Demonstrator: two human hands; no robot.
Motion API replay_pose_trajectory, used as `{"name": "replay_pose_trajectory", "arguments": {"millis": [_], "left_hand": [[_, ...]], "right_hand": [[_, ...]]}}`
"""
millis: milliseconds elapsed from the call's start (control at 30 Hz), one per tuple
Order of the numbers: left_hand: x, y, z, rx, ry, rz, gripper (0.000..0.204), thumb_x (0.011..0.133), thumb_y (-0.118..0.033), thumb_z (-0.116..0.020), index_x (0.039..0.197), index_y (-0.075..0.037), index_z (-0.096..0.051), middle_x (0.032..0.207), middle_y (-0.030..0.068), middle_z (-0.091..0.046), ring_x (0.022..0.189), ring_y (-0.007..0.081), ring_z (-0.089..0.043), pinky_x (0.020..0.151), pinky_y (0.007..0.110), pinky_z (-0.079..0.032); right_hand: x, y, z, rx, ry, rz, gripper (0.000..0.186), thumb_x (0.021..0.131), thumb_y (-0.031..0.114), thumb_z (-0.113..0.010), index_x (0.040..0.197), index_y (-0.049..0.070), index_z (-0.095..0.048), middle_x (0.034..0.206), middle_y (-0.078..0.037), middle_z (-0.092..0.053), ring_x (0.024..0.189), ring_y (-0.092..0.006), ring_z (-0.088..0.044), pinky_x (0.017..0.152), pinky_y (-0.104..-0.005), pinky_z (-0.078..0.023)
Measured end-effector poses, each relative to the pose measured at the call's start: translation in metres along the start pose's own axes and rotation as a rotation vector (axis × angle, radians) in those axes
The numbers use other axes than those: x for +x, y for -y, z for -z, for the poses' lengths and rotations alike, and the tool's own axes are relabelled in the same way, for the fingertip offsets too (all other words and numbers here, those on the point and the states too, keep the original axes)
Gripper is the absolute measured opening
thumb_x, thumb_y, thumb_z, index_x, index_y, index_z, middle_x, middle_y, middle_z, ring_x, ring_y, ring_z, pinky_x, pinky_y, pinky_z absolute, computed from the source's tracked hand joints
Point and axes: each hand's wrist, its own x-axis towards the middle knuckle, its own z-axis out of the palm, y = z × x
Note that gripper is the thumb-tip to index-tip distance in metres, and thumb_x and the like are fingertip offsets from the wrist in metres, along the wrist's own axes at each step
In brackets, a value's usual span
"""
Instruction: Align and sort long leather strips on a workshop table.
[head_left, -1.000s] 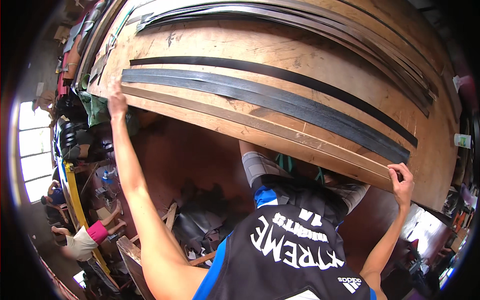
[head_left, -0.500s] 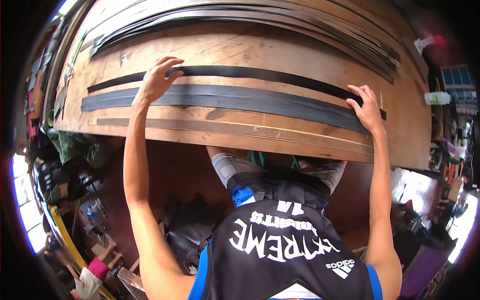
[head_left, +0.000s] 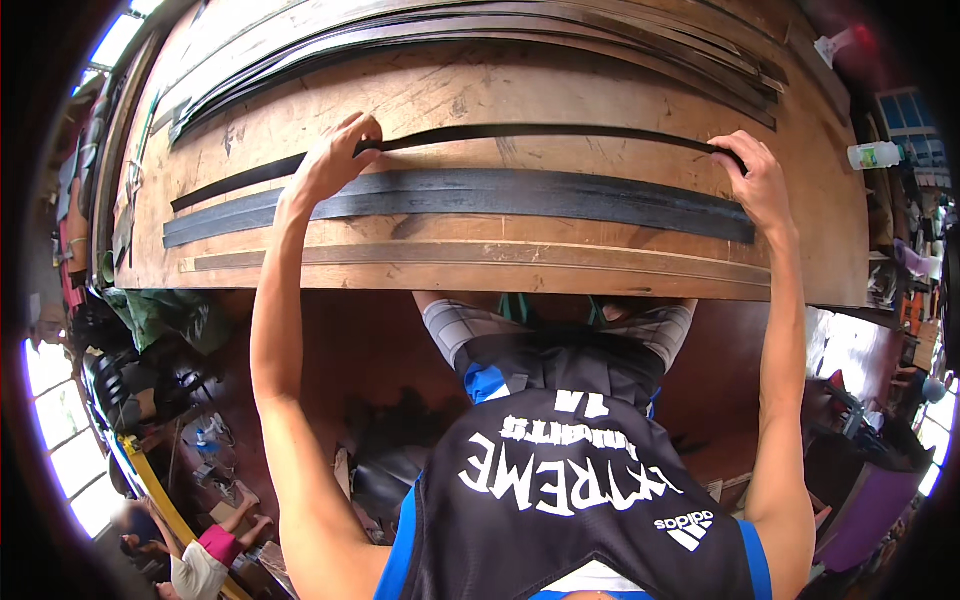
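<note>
Workshop setting, big plywood surface [head_left: 560, 90] fills the upper view, cluttered floor below it. Landmark: wide black strip [head_left: 470, 195] lying lengthwise across the board. Just beyond it runs a narrow black strip [head_left: 540, 131], and both hands are now on that one. Half a second back the hands rested flat around the wide strip; a second back they were out at the board's near edge. Left hand [head_left: 335, 160] sits past the wide strip's left part, grip closed with fingers curled over the narrow strip. Right hand [head_left: 755, 180] is at the wide strip's right end, fingertips pinching the narrow strip's end, grip mostly closed. Narrow strip looks pulled taut between them, so the work has likely moved from reaching in to handling this strip. More dark strips [head_left: 480, 30] are stacked well beyond, along the far edge. White bottle [head_left: 873, 155] sits right of the wide strip.
</note>
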Motion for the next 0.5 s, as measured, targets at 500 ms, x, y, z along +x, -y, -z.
{"name": "replay_pose_trajectory", "arguments": {"millis": [500], "left_hand": [[-0.160, 0.179, 0.134, 0.839, -0.423, 0.473, 0.031, 0.100, -0.005, -0.051, 0.127, -0.015, -0.064, 0.121, 0.0118, -0.073, 0.108, 0.0328, -0.071, 0.086, 0.046, -0.059]], "right_hand": [[-0.063, -0.063, 0.071, -0.308, -0.309, -0.126, 0.038, 0.088, -0.014, -0.057, 0.119, 0.007, -0.064, 0.127, -0.001, -0.072, 0.116, -0.0244, -0.065, 0.101, -0.0346, -0.050]]}}
